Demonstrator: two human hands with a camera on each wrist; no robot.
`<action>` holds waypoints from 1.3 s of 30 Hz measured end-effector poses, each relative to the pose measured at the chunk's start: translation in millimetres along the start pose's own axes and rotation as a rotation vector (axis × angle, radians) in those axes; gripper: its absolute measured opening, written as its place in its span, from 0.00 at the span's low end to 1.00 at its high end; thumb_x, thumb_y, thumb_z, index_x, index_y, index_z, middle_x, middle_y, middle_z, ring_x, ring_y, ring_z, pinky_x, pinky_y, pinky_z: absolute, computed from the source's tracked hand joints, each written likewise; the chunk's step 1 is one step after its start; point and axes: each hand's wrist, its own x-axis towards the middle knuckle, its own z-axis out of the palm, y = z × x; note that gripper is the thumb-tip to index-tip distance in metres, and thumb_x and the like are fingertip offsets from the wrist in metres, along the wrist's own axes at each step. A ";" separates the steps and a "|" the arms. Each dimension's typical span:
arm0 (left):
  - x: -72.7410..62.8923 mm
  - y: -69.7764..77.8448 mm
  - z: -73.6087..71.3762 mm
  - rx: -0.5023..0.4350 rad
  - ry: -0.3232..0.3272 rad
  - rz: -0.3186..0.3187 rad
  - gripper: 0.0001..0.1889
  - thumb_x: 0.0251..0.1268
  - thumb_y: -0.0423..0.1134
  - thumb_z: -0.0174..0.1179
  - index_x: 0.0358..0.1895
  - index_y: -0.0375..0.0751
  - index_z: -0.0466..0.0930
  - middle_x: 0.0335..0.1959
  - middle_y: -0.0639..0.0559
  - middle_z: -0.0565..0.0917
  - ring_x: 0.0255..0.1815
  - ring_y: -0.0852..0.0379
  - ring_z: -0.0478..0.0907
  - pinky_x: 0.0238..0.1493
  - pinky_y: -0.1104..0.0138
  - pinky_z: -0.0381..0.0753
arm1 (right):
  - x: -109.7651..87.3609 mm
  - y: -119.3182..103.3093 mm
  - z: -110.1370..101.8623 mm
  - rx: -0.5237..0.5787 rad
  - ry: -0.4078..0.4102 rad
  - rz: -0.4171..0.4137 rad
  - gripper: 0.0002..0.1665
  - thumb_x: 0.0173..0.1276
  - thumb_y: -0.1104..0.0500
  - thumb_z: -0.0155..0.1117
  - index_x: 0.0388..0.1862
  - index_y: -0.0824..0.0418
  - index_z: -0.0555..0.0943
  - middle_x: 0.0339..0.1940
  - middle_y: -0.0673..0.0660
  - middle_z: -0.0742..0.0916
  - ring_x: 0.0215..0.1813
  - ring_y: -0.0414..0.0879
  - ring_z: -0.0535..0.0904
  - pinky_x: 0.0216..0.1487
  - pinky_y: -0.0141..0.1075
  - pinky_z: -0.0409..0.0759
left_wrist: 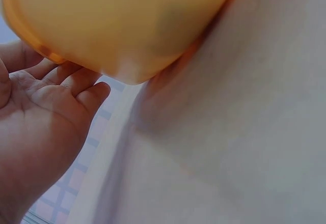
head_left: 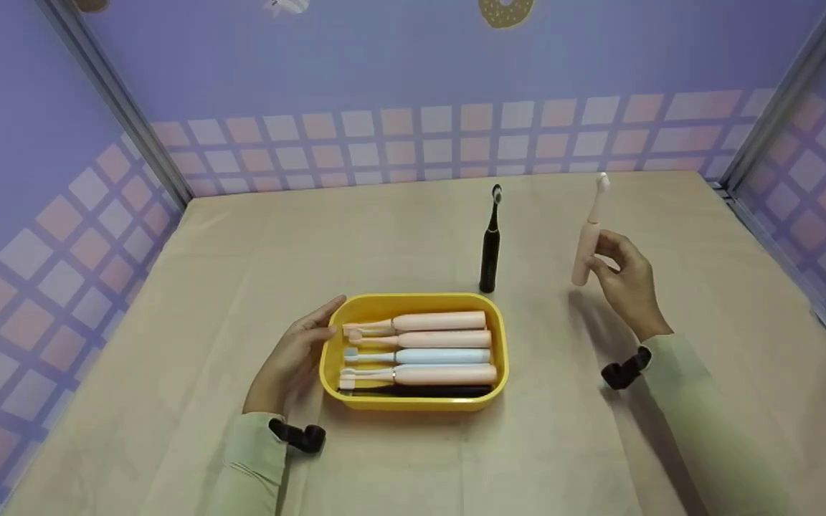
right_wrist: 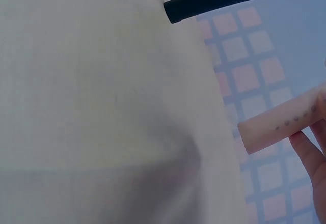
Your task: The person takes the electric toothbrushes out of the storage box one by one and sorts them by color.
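My right hand [head_left: 628, 283] pinches the handle of a pale pink electric toothbrush [head_left: 586, 247], held nearly upright with its white brush head at the top. In the right wrist view, a gap shows between the base of this toothbrush [right_wrist: 275, 123] and its shadow on the cloth. My left hand [head_left: 297, 351] grips the left end of a yellow bin [head_left: 413, 403], thumb at the rim and fingers against the outer wall [left_wrist: 122, 35]. Inside lie several electric toothbrushes side by side, heads to the left: pink ones [head_left: 445, 374], a light blue one [head_left: 445, 356] and a black one [head_left: 442, 391].
A black electric toothbrush [head_left: 490, 258] stands upright on the table behind the bin's right end. Beige cloth [head_left: 312, 244] covers the table. Purple walls with a checked band [head_left: 436, 136] enclose the back and sides, with metal posts [head_left: 122, 107] at the corners.
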 end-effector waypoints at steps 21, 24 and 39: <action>-0.3 2.2 1.6 -0.027 -0.008 0.001 0.32 0.71 0.27 0.39 0.77 0.42 0.48 0.78 0.46 0.50 0.77 0.48 0.53 0.73 0.59 0.60 | 4.3 27.0 -9.3 -0.158 0.041 0.195 0.25 0.70 0.64 0.56 0.65 0.65 0.68 0.57 0.58 0.78 0.56 0.32 0.73 0.62 0.31 0.74; -0.3 1.9 1.6 -0.030 -0.012 0.009 0.32 0.71 0.28 0.39 0.77 0.41 0.47 0.78 0.45 0.50 0.77 0.48 0.52 0.73 0.59 0.59 | 5.2 28.1 -9.8 -0.161 0.056 0.200 0.24 0.70 0.66 0.56 0.64 0.66 0.68 0.57 0.58 0.79 0.56 0.33 0.74 0.62 0.32 0.73; 0.1 -3.0 -3.8 -0.025 -0.051 0.040 0.32 0.70 0.30 0.40 0.77 0.43 0.48 0.78 0.43 0.49 0.77 0.47 0.53 0.69 0.65 0.67 | 4.2 20.0 -9.3 -0.103 0.063 0.173 0.23 0.69 0.70 0.55 0.62 0.72 0.66 0.56 0.62 0.77 0.53 0.31 0.73 0.57 0.21 0.71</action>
